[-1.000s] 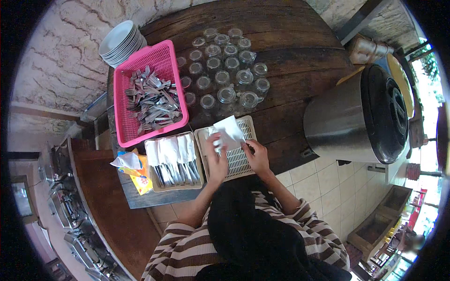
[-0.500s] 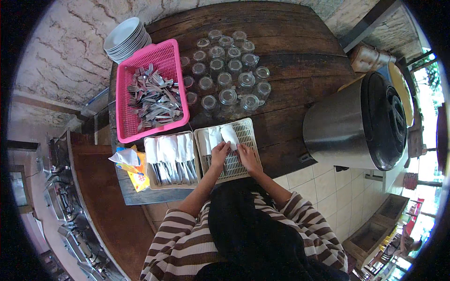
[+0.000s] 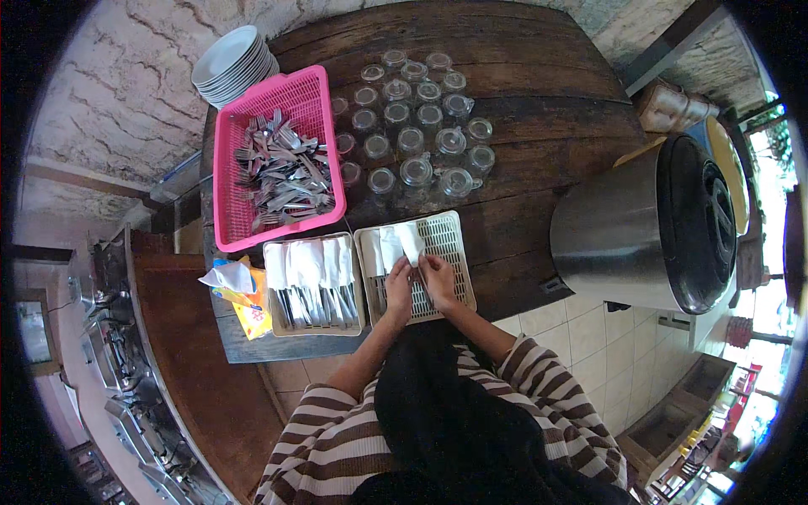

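Note:
Over the right-hand cream plastic basket (image 3: 464,282), both hands are at the lower end of a white paper napkin roll (image 3: 411,240). The fingers of my left hand (image 3: 399,290) are closed on its left side, and those of my right hand (image 3: 438,282) pinch its right edge. What is wrapped inside is hidden. More white napkin wraps (image 3: 382,248) lie just left of it in the basket. The neighbouring cream basket (image 3: 360,324) holds several pieces of cutlery with napkin wraps around their upper ends, metal ends pointing toward me.
A pink basket (image 3: 222,181) of loose forks and other cutlery stands behind on the dark wooden table (image 3: 522,160). Plates (image 3: 231,63) are stacked at back left; several glass mugs (image 3: 416,172) stand mid-table. A yellow packet (image 3: 251,311) lies left, a large metal pot (image 3: 610,223) right.
Both hands have drawn slightly nearer to me, down to the lower end of the napkin roll. The whole view has shifted a little.

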Motion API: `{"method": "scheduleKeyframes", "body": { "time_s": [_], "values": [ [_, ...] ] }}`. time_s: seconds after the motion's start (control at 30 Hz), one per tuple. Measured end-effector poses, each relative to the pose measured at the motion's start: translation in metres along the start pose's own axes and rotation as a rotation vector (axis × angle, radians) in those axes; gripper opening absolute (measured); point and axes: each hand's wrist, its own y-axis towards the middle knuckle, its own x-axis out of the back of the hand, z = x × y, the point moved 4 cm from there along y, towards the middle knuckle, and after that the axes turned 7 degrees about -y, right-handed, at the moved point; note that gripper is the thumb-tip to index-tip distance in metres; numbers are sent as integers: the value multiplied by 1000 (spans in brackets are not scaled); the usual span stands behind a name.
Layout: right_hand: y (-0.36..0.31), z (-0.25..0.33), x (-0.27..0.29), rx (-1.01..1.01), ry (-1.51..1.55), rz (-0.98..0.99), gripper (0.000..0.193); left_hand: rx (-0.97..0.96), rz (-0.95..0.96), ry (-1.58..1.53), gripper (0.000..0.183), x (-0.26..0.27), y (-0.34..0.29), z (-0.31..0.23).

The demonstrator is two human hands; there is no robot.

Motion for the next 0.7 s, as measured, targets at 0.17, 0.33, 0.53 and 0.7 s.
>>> {"method": "scheduleKeyframes", "body": {
  "time_s": [0.17, 0.33, 0.53, 0.7],
  "values": [
    [8, -8, 4, 30, -93, 96, 31, 71, -223, 75, 30, -8, -34, -17],
    [6, 20, 6, 139, -477, 276, 29, -279, 65, 304, 32, 11, -34, -28],
    [-19, 64, 22, 276, -1013, 225, 26, -161, 286, 452, 25, 3, -35, -64],
    [-23, 130, -9, 480, -1025, 165, 28, -380, 334, 394, 16, 8, -45, -136]
  ]
}}
